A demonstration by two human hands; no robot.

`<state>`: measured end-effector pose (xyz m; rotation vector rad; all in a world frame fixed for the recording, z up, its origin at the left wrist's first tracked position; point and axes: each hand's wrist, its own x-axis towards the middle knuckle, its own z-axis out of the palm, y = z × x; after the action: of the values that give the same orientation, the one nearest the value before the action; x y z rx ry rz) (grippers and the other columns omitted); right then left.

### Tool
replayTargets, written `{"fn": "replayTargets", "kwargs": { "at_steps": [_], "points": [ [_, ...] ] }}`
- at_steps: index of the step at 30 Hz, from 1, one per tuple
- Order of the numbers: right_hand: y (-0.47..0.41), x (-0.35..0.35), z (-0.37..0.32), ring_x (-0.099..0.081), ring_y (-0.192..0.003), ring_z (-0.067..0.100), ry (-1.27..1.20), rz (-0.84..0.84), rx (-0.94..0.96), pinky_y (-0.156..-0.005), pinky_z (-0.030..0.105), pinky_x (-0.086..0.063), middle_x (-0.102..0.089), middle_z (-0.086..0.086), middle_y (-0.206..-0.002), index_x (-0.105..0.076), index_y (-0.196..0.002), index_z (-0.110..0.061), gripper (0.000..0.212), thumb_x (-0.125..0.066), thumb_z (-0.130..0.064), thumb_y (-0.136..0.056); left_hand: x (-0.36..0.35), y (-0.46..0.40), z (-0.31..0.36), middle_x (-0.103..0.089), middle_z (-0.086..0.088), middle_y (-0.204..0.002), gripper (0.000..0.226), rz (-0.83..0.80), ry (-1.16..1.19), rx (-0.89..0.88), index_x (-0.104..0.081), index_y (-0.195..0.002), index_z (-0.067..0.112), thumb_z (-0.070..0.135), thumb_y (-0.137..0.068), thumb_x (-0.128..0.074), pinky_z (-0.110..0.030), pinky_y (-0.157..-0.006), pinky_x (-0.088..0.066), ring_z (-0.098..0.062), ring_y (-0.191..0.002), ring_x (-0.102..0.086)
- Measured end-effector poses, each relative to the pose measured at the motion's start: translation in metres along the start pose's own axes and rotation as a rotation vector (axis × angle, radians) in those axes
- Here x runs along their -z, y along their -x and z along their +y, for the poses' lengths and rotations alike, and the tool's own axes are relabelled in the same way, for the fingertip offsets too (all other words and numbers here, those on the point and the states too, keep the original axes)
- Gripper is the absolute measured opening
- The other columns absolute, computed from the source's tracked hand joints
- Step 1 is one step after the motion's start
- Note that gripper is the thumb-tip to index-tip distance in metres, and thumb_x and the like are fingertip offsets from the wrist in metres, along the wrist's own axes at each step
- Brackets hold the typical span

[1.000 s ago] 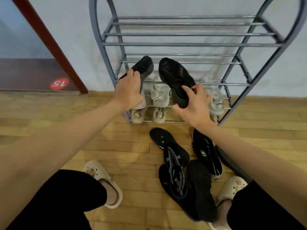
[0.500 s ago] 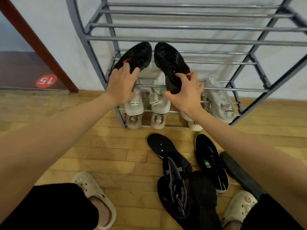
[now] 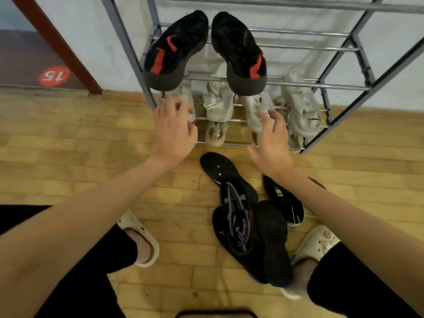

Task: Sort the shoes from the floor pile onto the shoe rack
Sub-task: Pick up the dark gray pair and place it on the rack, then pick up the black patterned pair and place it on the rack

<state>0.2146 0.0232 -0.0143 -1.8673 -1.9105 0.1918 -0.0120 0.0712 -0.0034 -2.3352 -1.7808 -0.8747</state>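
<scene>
1. Head view: a grey metal shoe rack (image 3: 128, 45) stands against the white wall on a wooden floor (image 3: 68, 143).
2. Two black sneakers with red marks lie side by side on the rack's middle tier, toes toward the wall: the left black sneaker (image 3: 175, 51) near the rack's left post, the right black sneaker (image 3: 238, 51) just beside it. Their heels overhang the front bar.
3. On the lower tiers sit pale sneakers (image 3: 218, 104) in a row, with another pale pair (image 3: 302, 111) toward the rack's right side.
4. The left hand (image 3: 174, 131) hangs in front of the rack's lower left corner, fingers loosely curled and apart, gripping nothing.
5. The right hand (image 3: 271, 143) hangs in front of the lower tier, fingers spread, empty; its fingertips are close to a pale sneaker, and contact cannot be told.
6. The floor pile (image 3: 247, 216) of dark shoes lies in front of the rack, under the right forearm: black shoes overlapping, one with green marks (image 3: 284, 203) at the pile's right edge.
7. The person wears cream clogs (image 3: 142, 239) and black trousers.
</scene>
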Motion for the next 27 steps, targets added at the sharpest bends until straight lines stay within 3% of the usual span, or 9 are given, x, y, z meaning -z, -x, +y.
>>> {"fn": "replayTargets", "kwargs": {
  "at_steps": [5, 15, 20, 22, 24, 27],
  "points": [
    [0.038, -0.007, 0.038, -0.037, -0.127, 0.040, 0.157, -0.330, -0.037, -0.105, 0.045, -0.036, -0.037, 0.025, -0.135, -0.047, -0.124, 0.002, 0.049, -0.062, -0.013, -0.080, -0.032, 0.048, 0.024, -0.049, -0.007, -0.110, 0.025, -0.408, 0.135, 0.088, -0.058, -0.104, 0.011, 0.012, -0.080, -0.061, -0.036, -0.092, -0.043, -0.023, -0.103, -0.050],
    [0.088, -0.033, 0.091, -0.038, -0.124, 0.040, 0.248, -0.732, -0.257, -0.101, 0.045, -0.040, -0.037, 0.020, -0.133, -0.043, -0.128, -0.003, 0.049, -0.059, -0.023, -0.087, -0.076, 0.109, 0.057, -0.052, -0.011, -0.118, 0.033, -0.762, 0.233, 0.419, -0.053, -0.116, 0.010, 0.019, -0.086, -0.062, -0.031, -0.082, -0.045, -0.025, -0.102, -0.055],
    [0.113, -0.057, 0.098, -0.039, -0.123, 0.041, 0.241, -0.849, -0.271, -0.099, 0.045, -0.042, -0.037, 0.022, -0.134, -0.040, -0.129, -0.002, 0.047, -0.055, -0.024, -0.091, -0.102, 0.141, 0.066, -0.056, -0.001, -0.091, 0.014, -1.039, 0.348, 0.541, -0.050, -0.090, 0.013, 0.020, -0.084, -0.061, -0.030, -0.070, -0.045, -0.020, -0.092, -0.057],
    [0.123, -0.064, 0.100, -0.039, -0.124, 0.041, 0.238, -0.889, -0.252, -0.099, 0.044, -0.041, -0.037, 0.023, -0.134, -0.039, -0.130, -0.002, 0.047, -0.054, -0.024, -0.091, -0.115, 0.154, 0.066, -0.060, -0.002, -0.103, 0.034, -1.106, 0.395, 0.592, -0.053, -0.110, 0.012, 0.025, -0.080, -0.064, -0.032, -0.079, -0.051, -0.023, -0.103, -0.059],
    [0.132, -0.070, 0.103, -0.039, -0.124, 0.040, 0.230, -0.915, -0.245, -0.100, 0.043, -0.040, -0.037, 0.021, -0.134, -0.038, -0.133, -0.002, 0.049, -0.054, -0.023, -0.091, -0.122, 0.163, 0.069, -0.057, -0.002, -0.123, 0.062, -1.173, 0.426, 0.644, -0.042, -0.132, 0.010, 0.032, -0.080, -0.068, -0.034, -0.090, -0.050, -0.023, -0.114, -0.055],
    [0.138, -0.075, 0.110, -0.038, -0.127, 0.039, 0.229, -0.940, -0.252, -0.102, 0.042, -0.040, -0.035, 0.021, -0.138, -0.034, -0.138, -0.004, 0.055, -0.055, -0.022, -0.091, -0.133, 0.175, 0.079, -0.054, -0.005, -0.131, 0.074, -1.212, 0.450, 0.715, -0.036, -0.136, 0.007, 0.036, -0.079, -0.073, -0.038, -0.097, -0.048, -0.025, -0.119, -0.054]
  ]
}}
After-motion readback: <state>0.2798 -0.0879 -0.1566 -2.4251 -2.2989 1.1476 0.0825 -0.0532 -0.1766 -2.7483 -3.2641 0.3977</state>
